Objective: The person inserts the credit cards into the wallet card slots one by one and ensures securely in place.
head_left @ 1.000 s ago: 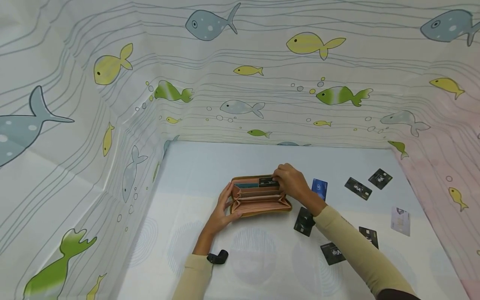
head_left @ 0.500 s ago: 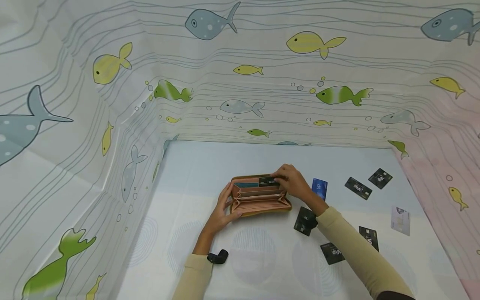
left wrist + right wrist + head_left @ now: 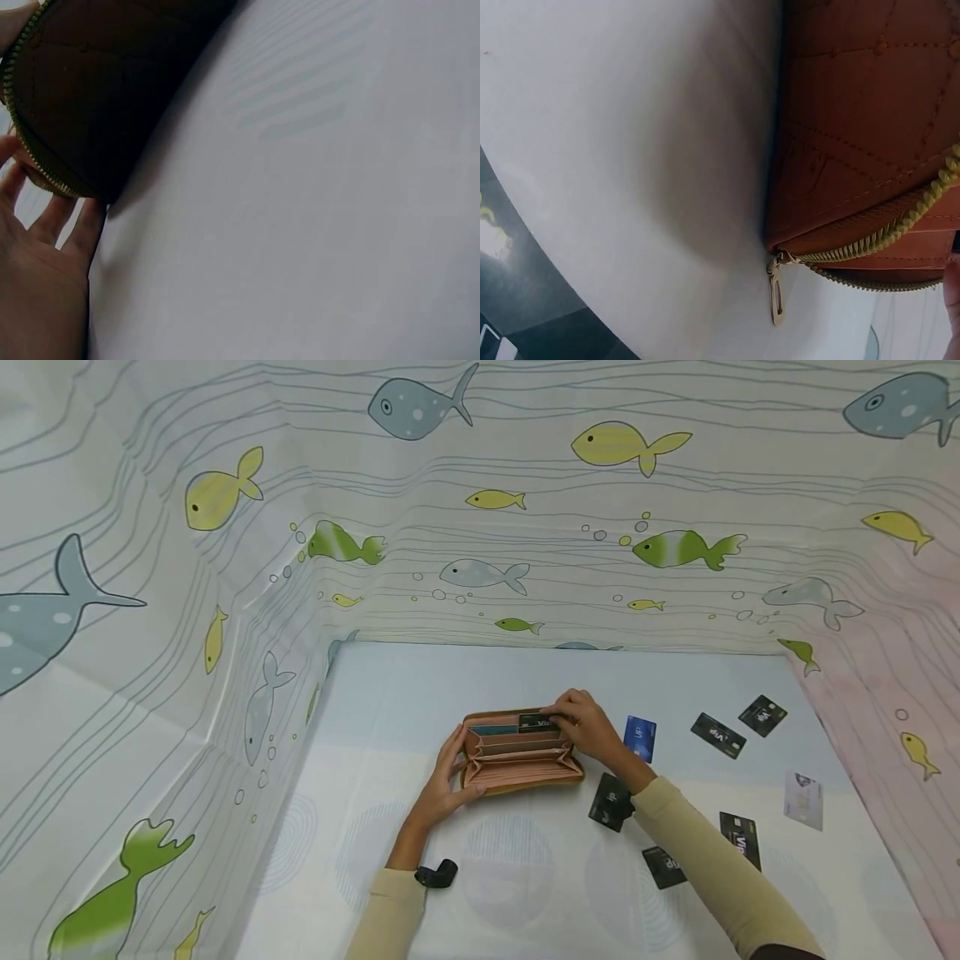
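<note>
The wallet [image 3: 525, 747] stands open near the middle of the table [image 3: 397, 693], its pockets facing up, with the loose cards to its right. The left hand [image 3: 438, 793] has its grip around the wallet's left end, thumb on the near edge and fingers behind. The right hand [image 3: 587, 725] is at the far right corner, thumb and fingers apparently clamped on the right end of a black card [image 3: 531, 721] in the far slot row; the exact contact is hidden. A teal card [image 3: 495, 730] sits in the slot just beside it, to the left.

The wallet looks light and soft, with stitched, leather-like sides that would likely fold or tip if pushed unsupported; bracing an end, as the left hand does, seems the sound hold. The toothed zip [image 3: 885, 244] could snag, and its pull [image 3: 776, 296] dangles free at a corner.

The black card should be thin, stiff and slippery, best pinched by its exposed edge and kept in line with the slot. The blue card [image 3: 641, 738] and pale card [image 3: 803, 801] lie flat, so probably want a fingernail under an edge.
</note>
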Demonstrator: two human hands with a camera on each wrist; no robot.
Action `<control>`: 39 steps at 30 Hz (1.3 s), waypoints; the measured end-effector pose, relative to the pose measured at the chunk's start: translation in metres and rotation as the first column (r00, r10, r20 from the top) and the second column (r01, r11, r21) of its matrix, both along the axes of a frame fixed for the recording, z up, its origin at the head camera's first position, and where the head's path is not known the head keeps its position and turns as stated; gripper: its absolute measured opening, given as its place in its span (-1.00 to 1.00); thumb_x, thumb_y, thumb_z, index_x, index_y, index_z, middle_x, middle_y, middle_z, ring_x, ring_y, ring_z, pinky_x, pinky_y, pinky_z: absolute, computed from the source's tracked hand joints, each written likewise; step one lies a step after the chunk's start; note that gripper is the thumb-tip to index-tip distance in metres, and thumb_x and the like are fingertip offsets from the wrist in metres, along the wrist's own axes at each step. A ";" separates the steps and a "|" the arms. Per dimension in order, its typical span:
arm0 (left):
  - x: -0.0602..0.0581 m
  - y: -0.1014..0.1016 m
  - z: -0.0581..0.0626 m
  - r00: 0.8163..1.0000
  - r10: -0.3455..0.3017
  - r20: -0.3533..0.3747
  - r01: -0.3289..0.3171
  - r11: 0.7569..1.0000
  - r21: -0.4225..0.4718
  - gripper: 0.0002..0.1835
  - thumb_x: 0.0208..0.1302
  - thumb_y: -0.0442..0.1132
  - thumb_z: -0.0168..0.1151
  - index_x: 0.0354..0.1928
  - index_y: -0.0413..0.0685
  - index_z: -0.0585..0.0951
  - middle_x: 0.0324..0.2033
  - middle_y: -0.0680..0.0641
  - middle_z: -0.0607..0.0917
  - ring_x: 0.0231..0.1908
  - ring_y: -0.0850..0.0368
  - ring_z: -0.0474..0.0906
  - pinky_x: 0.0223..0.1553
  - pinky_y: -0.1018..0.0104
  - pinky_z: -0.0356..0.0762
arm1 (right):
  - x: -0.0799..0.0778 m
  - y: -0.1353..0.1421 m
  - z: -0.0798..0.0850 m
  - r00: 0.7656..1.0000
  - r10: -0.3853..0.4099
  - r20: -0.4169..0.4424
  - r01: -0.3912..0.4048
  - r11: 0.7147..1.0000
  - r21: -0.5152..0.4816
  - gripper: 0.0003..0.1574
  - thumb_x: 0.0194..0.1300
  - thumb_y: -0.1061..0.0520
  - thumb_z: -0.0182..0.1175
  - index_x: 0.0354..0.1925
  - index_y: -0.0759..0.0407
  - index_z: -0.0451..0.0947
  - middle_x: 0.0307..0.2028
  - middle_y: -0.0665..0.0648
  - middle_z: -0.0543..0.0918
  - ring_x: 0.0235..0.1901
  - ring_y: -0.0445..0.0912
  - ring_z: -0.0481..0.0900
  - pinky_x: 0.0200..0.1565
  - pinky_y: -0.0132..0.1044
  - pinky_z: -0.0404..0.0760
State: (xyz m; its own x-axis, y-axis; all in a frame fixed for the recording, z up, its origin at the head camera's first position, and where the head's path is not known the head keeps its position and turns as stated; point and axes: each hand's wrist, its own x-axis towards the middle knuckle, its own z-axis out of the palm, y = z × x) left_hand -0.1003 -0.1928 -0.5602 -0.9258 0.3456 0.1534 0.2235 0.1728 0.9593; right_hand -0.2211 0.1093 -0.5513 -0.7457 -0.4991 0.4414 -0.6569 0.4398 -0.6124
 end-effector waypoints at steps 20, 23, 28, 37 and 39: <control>0.000 0.000 0.000 1.000 0.002 -0.021 -0.002 1.000 0.005 0.02 0.24 -0.44 0.28 0.58 -0.28 -0.16 0.54 -0.44 -0.28 0.52 -0.44 -0.22 0.32 -0.48 0.13 | -0.001 -0.005 -0.009 0.944 -0.002 -0.329 0.017 0.999 0.041 -0.78 0.19 0.41 0.33 -0.20 0.23 0.77 -0.44 0.04 0.51 -0.39 -0.12 0.28 -0.33 -0.28 0.31; 0.000 0.000 0.000 1.000 0.005 -0.021 -0.004 1.000 0.004 0.02 0.23 -0.45 0.27 0.58 -0.29 -0.15 0.54 -0.44 -0.27 0.52 -0.44 -0.21 0.32 -0.48 0.14 | 0.001 -0.006 -0.008 0.941 -0.013 -0.338 0.033 0.998 0.056 -0.78 0.20 0.41 0.33 -0.20 0.22 0.77 -0.45 0.05 0.54 -0.42 -0.12 0.25 -0.36 -0.30 0.29; -0.001 0.000 0.001 1.000 0.003 -0.010 -0.003 1.000 -0.006 0.02 0.23 -0.45 0.27 0.58 -0.29 -0.16 0.53 -0.45 -0.28 0.52 -0.43 -0.22 0.33 -0.46 0.14 | 0.004 -0.007 -0.005 0.941 -0.021 -0.339 0.053 0.995 0.086 -0.77 0.21 0.41 0.33 -0.19 0.21 0.78 -0.45 0.05 0.58 -0.43 -0.13 0.25 -0.38 -0.30 0.31; -0.007 -0.002 -0.027 0.999 0.030 -0.016 -0.030 1.000 -0.004 0.05 0.23 -0.42 0.28 0.61 -0.08 -0.16 0.58 -0.29 -0.28 0.55 -0.32 -0.22 0.36 -0.43 0.12 | 0.004 -0.007 -0.005 0.937 -0.014 -0.350 0.050 0.994 0.093 -0.79 0.23 0.39 0.31 -0.18 0.22 0.77 -0.44 0.05 0.58 -0.42 -0.13 0.27 -0.38 -0.30 0.35; -0.008 -0.003 -0.035 0.999 0.037 -0.023 -0.037 0.999 -0.006 0.06 0.24 -0.40 0.29 0.62 0.01 -0.15 0.59 -0.23 -0.27 0.56 -0.27 -0.21 0.37 -0.41 0.13 | 0.003 -0.007 -0.005 0.934 -0.012 -0.358 0.046 0.995 0.086 -0.79 0.22 0.40 0.32 -0.18 0.23 0.77 -0.44 0.06 0.57 -0.43 -0.13 0.27 -0.38 -0.30 0.34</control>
